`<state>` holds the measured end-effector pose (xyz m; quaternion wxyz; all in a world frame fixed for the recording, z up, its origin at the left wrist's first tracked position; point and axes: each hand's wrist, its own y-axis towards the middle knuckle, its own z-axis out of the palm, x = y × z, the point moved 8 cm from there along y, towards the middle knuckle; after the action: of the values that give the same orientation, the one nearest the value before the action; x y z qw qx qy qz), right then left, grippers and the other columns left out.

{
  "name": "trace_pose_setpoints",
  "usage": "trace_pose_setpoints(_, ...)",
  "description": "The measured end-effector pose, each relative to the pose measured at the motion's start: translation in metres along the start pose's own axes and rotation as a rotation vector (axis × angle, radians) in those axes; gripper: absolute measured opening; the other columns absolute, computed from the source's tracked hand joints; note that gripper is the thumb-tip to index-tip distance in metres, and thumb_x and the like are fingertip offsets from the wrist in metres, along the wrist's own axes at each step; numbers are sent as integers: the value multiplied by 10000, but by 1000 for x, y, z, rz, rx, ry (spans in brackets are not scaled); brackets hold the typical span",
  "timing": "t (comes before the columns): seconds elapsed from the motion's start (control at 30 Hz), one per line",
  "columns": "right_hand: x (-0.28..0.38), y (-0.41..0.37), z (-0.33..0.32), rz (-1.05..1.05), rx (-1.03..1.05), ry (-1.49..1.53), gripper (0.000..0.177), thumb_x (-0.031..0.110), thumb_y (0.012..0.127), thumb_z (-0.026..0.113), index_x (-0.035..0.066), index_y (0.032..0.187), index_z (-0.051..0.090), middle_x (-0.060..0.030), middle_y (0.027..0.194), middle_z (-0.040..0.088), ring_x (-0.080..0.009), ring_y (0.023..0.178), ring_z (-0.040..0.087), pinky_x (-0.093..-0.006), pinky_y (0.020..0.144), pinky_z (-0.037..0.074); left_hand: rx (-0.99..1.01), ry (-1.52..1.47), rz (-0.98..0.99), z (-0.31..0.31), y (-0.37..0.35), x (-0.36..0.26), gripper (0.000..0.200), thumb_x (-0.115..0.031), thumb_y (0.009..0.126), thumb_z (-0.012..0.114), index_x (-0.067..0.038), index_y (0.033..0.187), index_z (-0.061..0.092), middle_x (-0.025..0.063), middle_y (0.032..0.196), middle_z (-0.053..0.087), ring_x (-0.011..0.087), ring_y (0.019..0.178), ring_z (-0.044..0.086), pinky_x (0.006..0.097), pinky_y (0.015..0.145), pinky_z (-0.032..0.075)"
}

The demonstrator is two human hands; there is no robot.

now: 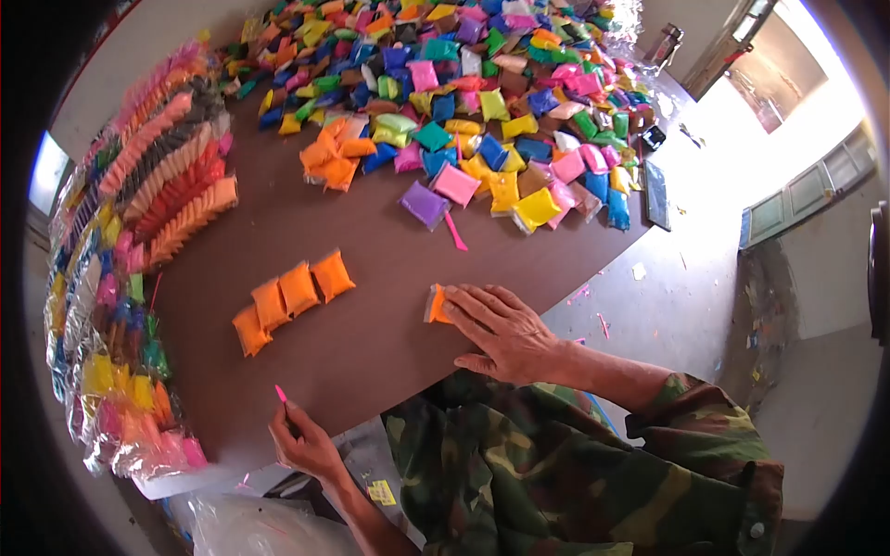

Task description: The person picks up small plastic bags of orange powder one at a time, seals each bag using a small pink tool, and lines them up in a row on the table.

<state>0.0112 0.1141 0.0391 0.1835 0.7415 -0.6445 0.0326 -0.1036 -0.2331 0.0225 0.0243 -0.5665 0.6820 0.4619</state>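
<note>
My left hand (307, 447) is at the table's near edge, with thumb and fingers pinched on a small pink plastic stick (280, 394) that points up and away. My right hand (501, 329) lies palm down with its fingers stretched out over an orange clay packet (434, 306). Only the left end of that packet shows; the rest is under the fingers. Between the hands and farther off, several orange packets (298, 288) form a slanting, overlapping row on the brown table (371, 371).
A big heap of mixed-colour packets (445, 83) covers the table's far side. Another pink plastic tool (455, 232) lies by a purple packet (424, 205). Loose orange packets (334, 157) sit in a small pile. Rows of bagged packets (185, 222) line the left edge. A dark flat device (656, 196) rests at right.
</note>
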Motion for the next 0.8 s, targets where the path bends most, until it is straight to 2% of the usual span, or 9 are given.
trace_pose_setpoints(0.23,1,8,-1,-14,29,-123,688,430,1035,722,30,1563,538,-166,1647,482,-335,1502,491,-519,1229,408,13,15,0,1,1,0,85,-71,1065,738,11,1085,745,129,880,744,253,710,708,366,633,550)
trace_pose_setpoints(0.5,11,16,-6,-7,-26,-111,602,323,978,787,23,1469,607,-148,1575,523,-326,1454,526,-505,1166,469,64,-9,-27,-3,4,-8,103,-91,1060,750,6,1091,764,115,891,751,213,717,709,356,642,558)
trace_pose_setpoints(0.6,14,14,-7,-1,-40,-121,577,324,972,788,18,1434,626,-148,1532,545,-318,1432,530,-482,1166,459,134,-126,11,11,-3,-47,100,-109,1050,765,-27,1103,787,113,898,760,197,732,722,356,655,578)
trace_pose_setpoints(0.67,17,20,-10,-19,-54,-143,545,310,956,792,15,1391,648,-143,1485,567,-310,1405,539,-467,1152,459,314,-259,3,37,-8,-92,92,-112,1035,775,-68,1111,803,116,899,781,224,721,760,377,652,599)
trace_pose_setpoints(0.73,21,24,-16,-38,-73,-167,497,272,928,801,11,1333,679,-134,1425,591,-301,1366,556,-459,1122,469,524,-309,38,67,-16,-132,83,-125,1035,777,-69,1089,805,108,882,793,196,734,768,349,685,602)
trace_pose_setpoints(0.8,20,26,-15,-41,-62,-176,463,245,895,805,10,1280,699,-123,1368,603,-293,1328,568,-449,1092,476,533,-330,148,91,-20,-157,97,-109,1007,790,-79,1098,801,135,877,788,264,745,784,376,683,606)
